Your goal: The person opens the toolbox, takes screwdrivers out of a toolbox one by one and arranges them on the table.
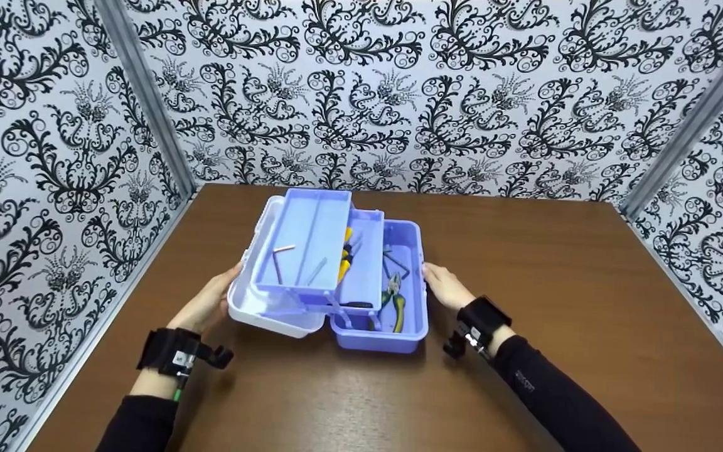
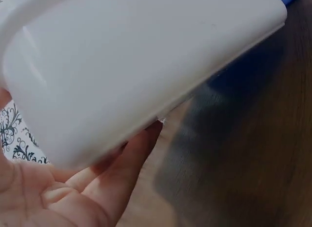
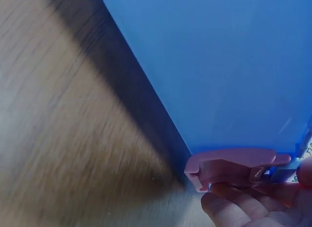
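Note:
A lavender-blue toolbox [image 1: 380, 342] stands unfolded on the table, its stepped trays spread toward the left. Its white lid [image 1: 245, 292] is swung out on the left side. My left hand [image 1: 206, 304] holds the lid's outer edge; in the left wrist view the fingers [image 2: 122, 175] are beneath the lid's rim. At the opposite side, my right hand [image 1: 444, 287] grips the toolbox wall, fingers [image 3: 229, 207] against a pink latch [image 3: 229, 163] and thumb near the rim. Green-and-yellow-handled pliers [image 1: 398, 307] lie in the bottom compartment.
The upper tray [image 1: 321, 216] carries a bent hex key [image 1: 278, 263] and a thin grey piece [image 1: 317, 270]. Yellow-handled tools [image 1: 343, 270] show beside the middle tray [image 1: 364, 251]. Another hex key [image 1: 397, 262] lies above the pliers. Patterned walls [image 1: 399, 94] enclose the brown table [image 1: 556, 282].

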Motion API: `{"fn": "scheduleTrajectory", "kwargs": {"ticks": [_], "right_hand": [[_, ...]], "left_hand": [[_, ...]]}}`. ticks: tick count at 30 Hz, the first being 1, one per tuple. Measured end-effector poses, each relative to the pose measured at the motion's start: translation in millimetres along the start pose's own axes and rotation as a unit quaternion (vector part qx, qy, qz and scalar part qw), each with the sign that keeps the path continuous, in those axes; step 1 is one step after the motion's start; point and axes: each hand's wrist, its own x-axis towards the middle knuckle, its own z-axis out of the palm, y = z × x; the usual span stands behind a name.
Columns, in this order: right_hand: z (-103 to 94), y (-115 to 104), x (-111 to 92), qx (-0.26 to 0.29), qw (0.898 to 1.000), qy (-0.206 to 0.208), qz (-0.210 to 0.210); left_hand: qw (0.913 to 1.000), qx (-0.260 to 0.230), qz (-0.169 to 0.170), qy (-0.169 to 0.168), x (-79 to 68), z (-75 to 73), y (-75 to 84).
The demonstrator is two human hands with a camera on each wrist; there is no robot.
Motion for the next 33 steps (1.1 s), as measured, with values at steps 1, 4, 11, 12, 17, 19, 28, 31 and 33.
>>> {"fn": "scheduleTrajectory", "kwargs": {"ticks": [1, 4, 11, 12, 17, 19, 28, 31, 33], "right_hand": [[-0.4, -0.1, -0.3, 0.0, 1.0, 0.0, 0.001], [-1.1, 0.3, -0.7, -0.003, 1.0, -0.002, -0.004], [-0.9, 0.5, -1.4, -0.002, 1.0, 0.004, -0.002], [-0.8, 0.4, -1.4, -0.003, 1.0, 0.003, -0.003], [-0.8, 0.8, -0.2, -0.001, 1.0, 0.0, 0.0], [-1.3, 0.9, 0.1, 0.002, 1.0, 0.0, 0.002], [-2.8, 2.0, 1.1, 0.006, 1.0, -0.005, 0.012], [-3.0, 2.0, 0.8, 0.01, 1.0, -0.007, 0.014], [-3.2, 1.6, 0.6, 0.008, 1.0, -0.01, 0.012]], "left_hand": [[1.0, -0.001, -0.003, 0.007, -3.0, 6.8, 4.4], [0.9989, 0.001, -0.03, 0.035, -10.1, 21.0, 14.1], [0.9926, 0.087, -0.047, 0.07, -15.5, 22.0, 10.4], [0.9906, 0.103, -0.049, 0.075, -16.0, 22.2, 10.1], [0.975, 0.196, -0.031, 0.099, -18.4, 26.6, 11.0], [0.962, 0.246, -0.018, 0.116, -18.4, 28.3, 11.9], [0.9125, 0.364, -0.016, 0.186, -15.8, 32.4, 14.2], [0.9085, 0.37, -0.02, 0.194, -15.6, 32.5, 12.7], [0.9121, 0.362, -0.024, 0.191, -16.0, 31.6, 11.3]]}}
